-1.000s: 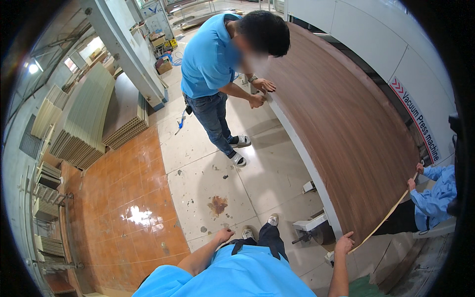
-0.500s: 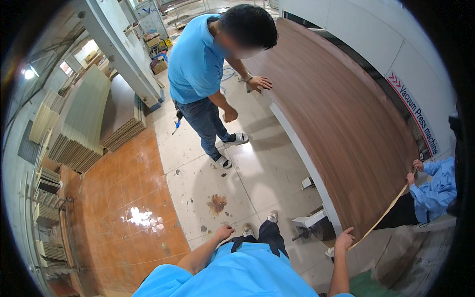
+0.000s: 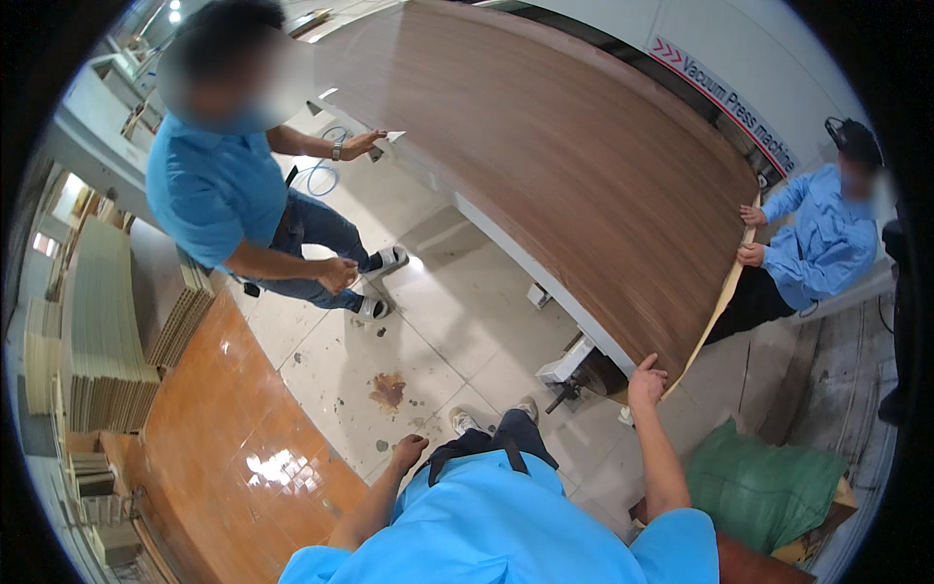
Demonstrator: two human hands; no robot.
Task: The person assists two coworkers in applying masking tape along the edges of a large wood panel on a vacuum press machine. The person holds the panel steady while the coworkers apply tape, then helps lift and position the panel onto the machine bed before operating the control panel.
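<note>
A large brown wood-grain sheet (image 3: 584, 195) covers the long press table, whose white side edge (image 3: 525, 253) faces me. My right hand (image 3: 646, 385) is closed on the sheet's near corner, fingertips on its top and edge. A tan strip (image 3: 718, 310) runs along the sheet's right end from my hand to a co-worker in a blue shirt (image 3: 822, 234), whose two hands grip that edge. My left hand (image 3: 410, 452) hangs by my waist, fingers curled, with nothing visible in it. A second co-worker in a blue polo (image 3: 214, 195) stands at the table's far left, one hand near its edge.
A white machine housing (image 3: 749, 58) rises behind the table. A bracket and wheel (image 3: 584, 378) jut out beneath its near corner. A green sack (image 3: 764, 487) lies at right. Stacked boards (image 3: 107, 331) stand at left, beside orange floor tiles (image 3: 224, 399). A blue hose (image 3: 321, 175) lies behind the polo-wearing co-worker.
My view has swung right. The polo-wearing co-worker's hand has lifted off the sheet and is now beside the table edge. My right hand stays at the corner.
</note>
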